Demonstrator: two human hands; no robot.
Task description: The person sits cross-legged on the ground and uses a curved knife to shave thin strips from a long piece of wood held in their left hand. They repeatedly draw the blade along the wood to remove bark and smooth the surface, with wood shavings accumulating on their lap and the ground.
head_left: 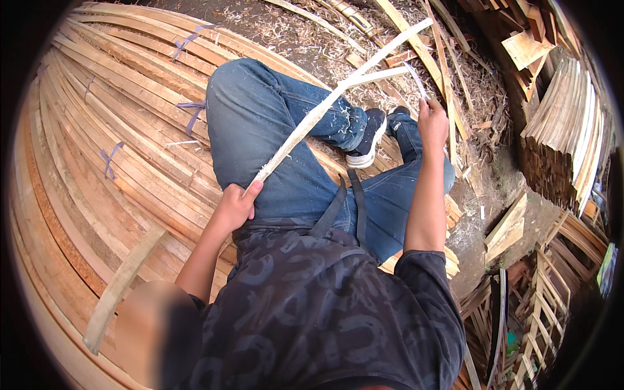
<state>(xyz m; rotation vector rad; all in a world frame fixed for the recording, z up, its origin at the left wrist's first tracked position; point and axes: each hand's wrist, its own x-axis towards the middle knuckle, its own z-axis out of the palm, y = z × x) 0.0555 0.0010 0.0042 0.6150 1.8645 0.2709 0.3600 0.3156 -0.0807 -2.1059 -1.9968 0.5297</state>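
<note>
My left hand [239, 203] is closed round the near end of a long, narrow wooden strip [302, 130]. The strip slants up and away over my thigh, its far end beyond my shoe. My right hand [432, 122] is raised above my other knee. Its fingers pinch a thin, whitish, curved piece [416, 79]; whether it is a blade or a sliver of wood I cannot make out. The upper tip of this piece is near a shorter pale wood piece [377, 76], which meets the long strip at an angle.
Bundles of long wooden slats [140, 130], tied with purplish ribbons [188, 42], lie under me and to the left. Wood shavings [299, 39] litter the ground ahead. A stacked wood bundle [562, 130] stands at the right. A loose slat [123, 286] lies near the lower left.
</note>
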